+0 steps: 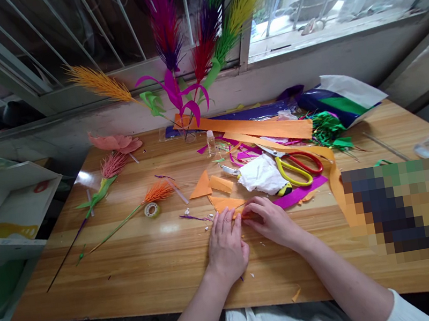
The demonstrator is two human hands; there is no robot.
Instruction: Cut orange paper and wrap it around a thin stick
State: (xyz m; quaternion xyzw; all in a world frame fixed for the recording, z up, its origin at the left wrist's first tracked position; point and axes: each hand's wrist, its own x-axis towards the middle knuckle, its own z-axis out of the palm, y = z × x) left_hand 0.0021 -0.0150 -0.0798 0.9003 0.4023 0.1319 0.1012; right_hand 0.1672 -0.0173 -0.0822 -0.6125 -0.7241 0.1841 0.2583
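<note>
Presses angular orange paper piece (224, 202) just below frame centre with flattened bare left hand (227, 242), apparently for steadiness; curls bare right hand (269, 220) at its right end, cannot tell whether clamped

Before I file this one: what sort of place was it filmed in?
Probably an indoor craft corner, though whether home or workshop I can't tell. The wooden table by a barred window holds scissors, cut orange pieces and an artificial-looking pink flower.
</note>
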